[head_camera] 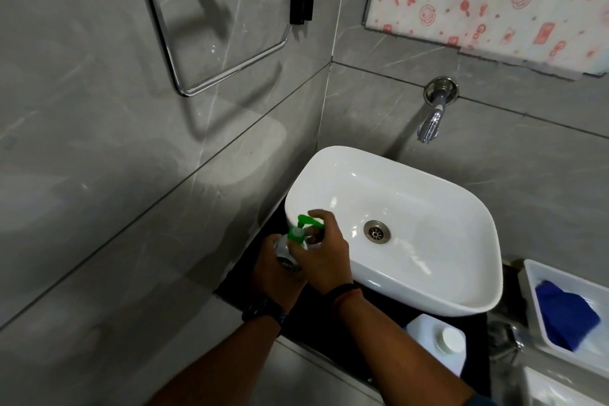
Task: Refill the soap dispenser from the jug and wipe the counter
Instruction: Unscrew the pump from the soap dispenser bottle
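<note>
A soap dispenser (290, 257) with a green pump head (304, 224) stands on the dark counter (323, 323), left of the white basin (395, 227). My left hand (272, 270) wraps around the bottle's body. My right hand (324, 254) grips the green pump at the neck. A translucent white jug (438, 343) with a white cap stands on the counter at the basin's near edge, right of my right forearm. A blue cloth (565, 313) lies in a white tray (534, 293) at the right.
A chrome tap (431, 122) juts from the grey tiled wall above the basin. A chrome towel ring (211, 53) hangs on the left wall. A patterned sheet (494, 0) covers the upper right wall. The basin's drain (376, 231) is uncovered.
</note>
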Motion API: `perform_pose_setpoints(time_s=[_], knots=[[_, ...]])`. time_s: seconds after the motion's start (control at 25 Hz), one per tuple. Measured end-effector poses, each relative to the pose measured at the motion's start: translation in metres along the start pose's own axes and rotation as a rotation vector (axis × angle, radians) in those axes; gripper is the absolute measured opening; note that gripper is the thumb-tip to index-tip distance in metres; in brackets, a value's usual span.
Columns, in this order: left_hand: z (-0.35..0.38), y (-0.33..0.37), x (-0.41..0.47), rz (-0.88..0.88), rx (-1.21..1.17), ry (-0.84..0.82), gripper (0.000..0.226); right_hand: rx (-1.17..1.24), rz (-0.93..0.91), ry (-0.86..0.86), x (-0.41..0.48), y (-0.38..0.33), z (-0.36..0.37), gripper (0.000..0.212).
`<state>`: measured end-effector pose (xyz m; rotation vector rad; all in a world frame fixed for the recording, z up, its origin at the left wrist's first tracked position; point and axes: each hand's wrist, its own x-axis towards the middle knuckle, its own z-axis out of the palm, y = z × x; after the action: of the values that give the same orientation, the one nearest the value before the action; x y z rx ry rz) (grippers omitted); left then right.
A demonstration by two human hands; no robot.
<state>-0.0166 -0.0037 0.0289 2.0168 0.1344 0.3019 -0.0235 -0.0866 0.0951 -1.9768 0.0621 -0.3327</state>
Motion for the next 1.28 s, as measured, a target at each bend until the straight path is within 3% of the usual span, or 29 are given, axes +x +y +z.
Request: perform_pose_setpoints(time_s=[0.32,0.56,0.68,0.84,1.0,1.16,1.28], knots=[[0.002,-0.004,0.0,-0.048,-0.074,0.028,0.047,0.019,0.032,-0.059,-0.003,0.001,0.003,0.063],[0.002,-0.004,0.005,-0.039,-0.054,0.027,0.051,0.04,0.042,-0.093,0.002,0.001,0.008,0.055],[-0.001,-0.004,0.008,-0.069,-0.121,-0.053,0.056,0.024,0.07,-0.055,0.004,0.001,0.013,0.051],[-0.002,-0.006,0.013,-0.059,-0.066,0.002,0.048,0.053,0.083,-0.058,0.005,0.003,0.018,0.045],[-0.003,-0.013,0.011,-0.049,-0.096,-0.005,0.054,0.01,-0.025,0.095,0.008,-0.001,0.017,0.018],[-0.001,-0.022,0.011,-0.08,-0.13,0.037,0.072,0.093,-0.25,0.301,0.016,-0.013,0.006,0.022],[-0.003,-0.036,0.015,-0.106,-0.129,0.021,0.07,0.058,-0.305,0.328,0.013,-0.008,0.001,0.025]])
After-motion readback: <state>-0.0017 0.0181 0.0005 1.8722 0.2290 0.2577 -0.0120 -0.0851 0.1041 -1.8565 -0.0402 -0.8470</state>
